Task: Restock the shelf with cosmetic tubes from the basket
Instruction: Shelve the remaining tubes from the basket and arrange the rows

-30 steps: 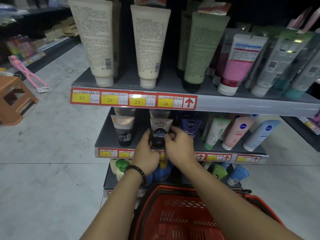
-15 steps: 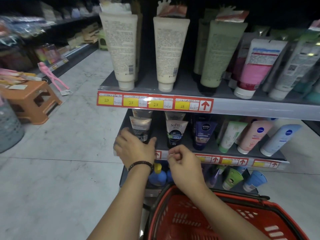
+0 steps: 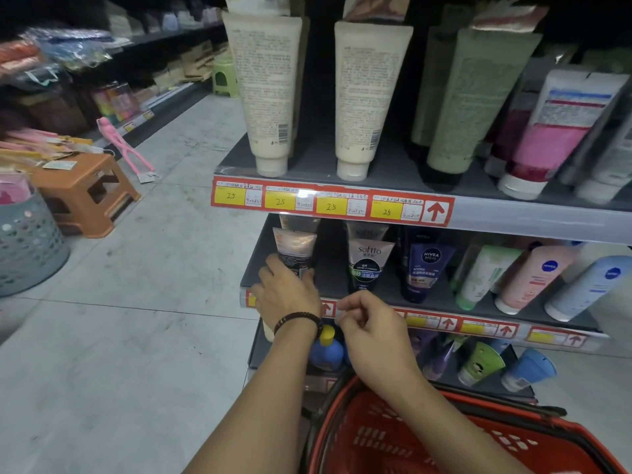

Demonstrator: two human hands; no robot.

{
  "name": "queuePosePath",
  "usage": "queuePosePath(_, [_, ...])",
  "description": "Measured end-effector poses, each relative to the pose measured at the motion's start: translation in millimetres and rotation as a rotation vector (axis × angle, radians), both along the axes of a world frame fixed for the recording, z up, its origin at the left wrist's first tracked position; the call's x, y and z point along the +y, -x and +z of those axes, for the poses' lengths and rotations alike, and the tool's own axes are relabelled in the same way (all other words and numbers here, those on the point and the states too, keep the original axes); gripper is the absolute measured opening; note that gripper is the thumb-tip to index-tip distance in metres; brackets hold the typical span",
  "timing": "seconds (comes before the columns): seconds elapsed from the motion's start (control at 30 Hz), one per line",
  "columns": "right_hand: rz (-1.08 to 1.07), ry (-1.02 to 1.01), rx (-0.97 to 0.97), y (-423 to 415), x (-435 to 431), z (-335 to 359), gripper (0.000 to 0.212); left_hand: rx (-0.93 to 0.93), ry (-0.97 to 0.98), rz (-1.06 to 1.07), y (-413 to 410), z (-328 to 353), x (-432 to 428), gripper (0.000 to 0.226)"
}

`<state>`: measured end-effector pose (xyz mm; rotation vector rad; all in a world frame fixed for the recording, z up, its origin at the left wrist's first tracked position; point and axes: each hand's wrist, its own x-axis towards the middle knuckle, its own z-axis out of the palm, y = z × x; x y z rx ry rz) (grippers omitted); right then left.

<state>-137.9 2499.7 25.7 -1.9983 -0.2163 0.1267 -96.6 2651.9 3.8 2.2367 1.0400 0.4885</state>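
1. The left hand point(image 3: 287, 295) has thumb and fingers curled round the cap end of a silver-and-black tube point(image 3: 294, 249) at the left end of the middle shelf point(image 3: 330, 278).
2. That tube stands cap down, its long axis upright, just above and ahead of the hand. The Softto tube point(image 3: 367, 265) stands apart to its right.
3. The right hand point(image 3: 372, 326) hovers loosely curled and holds nothing, directly over the red basket point(image 3: 444, 439), so I'd judge it nearer for the next pick.
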Motion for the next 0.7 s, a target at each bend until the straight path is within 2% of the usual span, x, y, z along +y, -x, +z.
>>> queuePosePath(0.3, [-0.056,-0.023,-0.09,-19.0,42.1,16.7,0.017,-0.201,0.098,-0.016,48.2,20.3,16.5,0.061])
queuePosePath(0.47, [-0.073,-0.019,-0.087,-43.8,88.2,7.1,0.038,-0.163,0.117,-0.031,81.9,26.0,49.3,0.054])
queuePosePath(0.7, [-0.249,0.036,-0.09,-72.4,138.7,-12.7,0.067,-0.057,0.052,0.053,99.2,38.9,77.1,0.055])
